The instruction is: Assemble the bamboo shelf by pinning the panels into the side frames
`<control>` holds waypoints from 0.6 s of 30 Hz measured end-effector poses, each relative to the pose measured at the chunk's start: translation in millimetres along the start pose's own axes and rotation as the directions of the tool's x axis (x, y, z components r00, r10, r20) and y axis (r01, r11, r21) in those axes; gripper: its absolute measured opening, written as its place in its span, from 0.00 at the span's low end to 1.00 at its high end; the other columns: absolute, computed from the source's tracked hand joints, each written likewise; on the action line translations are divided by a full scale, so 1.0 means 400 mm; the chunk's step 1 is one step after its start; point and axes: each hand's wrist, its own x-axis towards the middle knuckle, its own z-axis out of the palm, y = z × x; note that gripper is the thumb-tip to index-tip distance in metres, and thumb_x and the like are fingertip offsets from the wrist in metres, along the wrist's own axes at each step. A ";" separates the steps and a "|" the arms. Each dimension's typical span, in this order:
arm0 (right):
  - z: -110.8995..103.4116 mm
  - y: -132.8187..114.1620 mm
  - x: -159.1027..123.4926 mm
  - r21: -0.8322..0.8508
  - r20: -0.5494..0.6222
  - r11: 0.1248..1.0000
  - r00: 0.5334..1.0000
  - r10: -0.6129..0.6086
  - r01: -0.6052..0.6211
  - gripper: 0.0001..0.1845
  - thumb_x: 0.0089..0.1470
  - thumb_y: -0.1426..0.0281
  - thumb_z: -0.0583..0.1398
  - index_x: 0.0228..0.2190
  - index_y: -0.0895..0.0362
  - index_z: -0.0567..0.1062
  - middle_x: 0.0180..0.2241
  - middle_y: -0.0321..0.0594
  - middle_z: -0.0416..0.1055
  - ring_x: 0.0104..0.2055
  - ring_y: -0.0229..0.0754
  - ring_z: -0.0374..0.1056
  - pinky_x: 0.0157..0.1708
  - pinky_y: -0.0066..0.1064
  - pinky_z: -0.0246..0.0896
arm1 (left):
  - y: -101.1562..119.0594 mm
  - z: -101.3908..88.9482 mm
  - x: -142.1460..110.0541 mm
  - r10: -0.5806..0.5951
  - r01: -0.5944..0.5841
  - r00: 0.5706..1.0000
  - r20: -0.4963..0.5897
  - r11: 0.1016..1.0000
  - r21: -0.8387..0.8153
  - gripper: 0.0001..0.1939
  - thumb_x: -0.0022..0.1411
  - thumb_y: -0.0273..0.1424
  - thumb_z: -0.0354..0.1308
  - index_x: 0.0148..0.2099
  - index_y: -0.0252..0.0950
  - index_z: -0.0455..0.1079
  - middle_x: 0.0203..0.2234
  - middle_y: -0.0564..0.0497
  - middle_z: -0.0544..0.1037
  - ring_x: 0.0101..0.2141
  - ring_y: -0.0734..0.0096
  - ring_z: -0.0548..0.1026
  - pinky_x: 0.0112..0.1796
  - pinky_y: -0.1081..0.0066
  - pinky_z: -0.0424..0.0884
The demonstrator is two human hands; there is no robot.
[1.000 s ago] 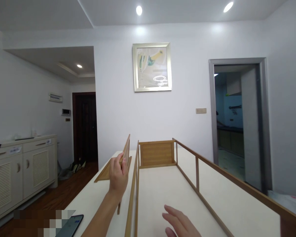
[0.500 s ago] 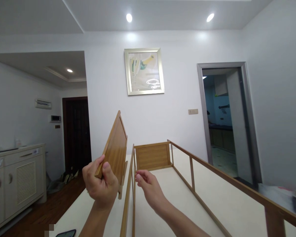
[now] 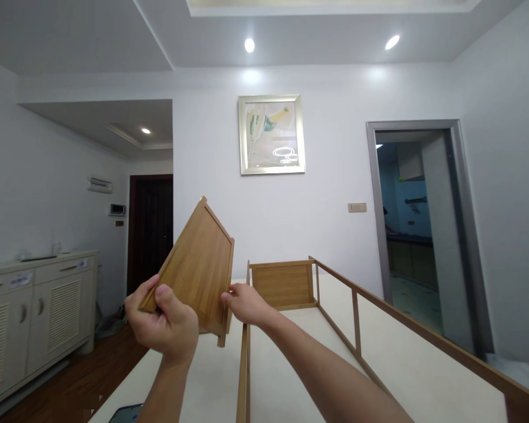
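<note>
In the head view, the left grip (image 3: 165,323) is closing round the near left corner of the panel (image 3: 198,264), thumb lying on the face and fingers curling behind; the right grip (image 3: 247,302) is narrowing to a pinch at the panel's right edge, though how much weight it is bearing I cannot tell; the panel is hanging tilted above the table (image 3: 211,382), to the left of the frame (image 3: 356,322). For good handling, both grips should probably be sharing the load, the left steadying the corner while the right is guiding the edge; the turning is best kept slow, since the jutting corner ends could be catching on the nearby rail (image 3: 243,376) and scuffing it.

The panel is showing warm brown wood with streaky grain and a soft sheen; its broad flat face is meeting a raised border, with short stubs protruding at the corners; the frame is standing open, slim straight bars joining at posts, and a bordered board (image 3: 282,285) is filling its far end; the table is presenting a smooth, pale surface, a dark, glossy phone (image 3: 126,413) lying near its left edge.
</note>
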 end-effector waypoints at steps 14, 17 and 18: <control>-0.058 -0.093 0.009 0.465 -0.225 0.861 0.968 -0.111 0.207 0.24 0.55 0.62 0.55 0.49 0.60 0.72 0.39 0.43 0.79 0.38 0.44 0.74 0.38 0.33 0.68 | 0.040 -0.029 0.069 -0.288 0.276 0.953 -0.093 0.953 -0.124 0.17 0.64 0.35 0.53 0.52 0.33 0.66 0.40 0.46 0.75 0.39 0.62 0.76 0.39 0.61 0.75; -0.167 -0.075 -0.002 0.452 -0.337 0.860 0.938 -0.082 0.237 0.25 0.51 0.61 0.57 0.49 0.59 0.73 0.39 0.42 0.79 0.38 0.44 0.74 0.40 0.33 0.68 | 0.074 -0.025 0.027 -0.384 0.410 0.909 0.164 0.895 -0.174 0.21 0.61 0.40 0.58 0.52 0.34 0.66 0.41 0.46 0.76 0.37 0.65 0.77 0.35 0.65 0.76; -0.208 -0.060 -0.010 0.409 -0.385 0.883 0.921 -0.061 0.229 0.24 0.50 0.61 0.58 0.47 0.58 0.74 0.38 0.41 0.79 0.38 0.44 0.74 0.40 0.33 0.68 | 0.087 -0.024 0.012 -0.394 0.447 0.878 0.271 0.878 -0.172 0.21 0.59 0.41 0.60 0.50 0.34 0.67 0.41 0.46 0.76 0.37 0.65 0.77 0.36 0.66 0.76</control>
